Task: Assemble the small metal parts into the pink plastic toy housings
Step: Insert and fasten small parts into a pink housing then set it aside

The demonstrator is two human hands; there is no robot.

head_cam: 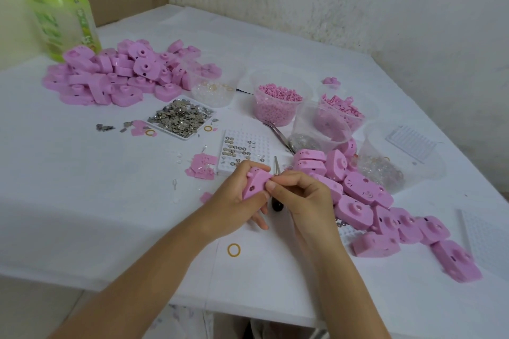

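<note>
The left hand is raised just over the bench near the middle, its fingers curled round a pink housing. The right hand meets it, thumb and forefinger pinching the housing's right corner. A black-handled tool shows between the hands. Behind, a white tray holds metal parts. A clear cup holds clear bits, a second cup pink pellets, and a third cup pink pieces.

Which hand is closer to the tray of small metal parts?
Left. The left hand, holding a pink housing, is in front of the tray; the right hand is further to the right.
</note>
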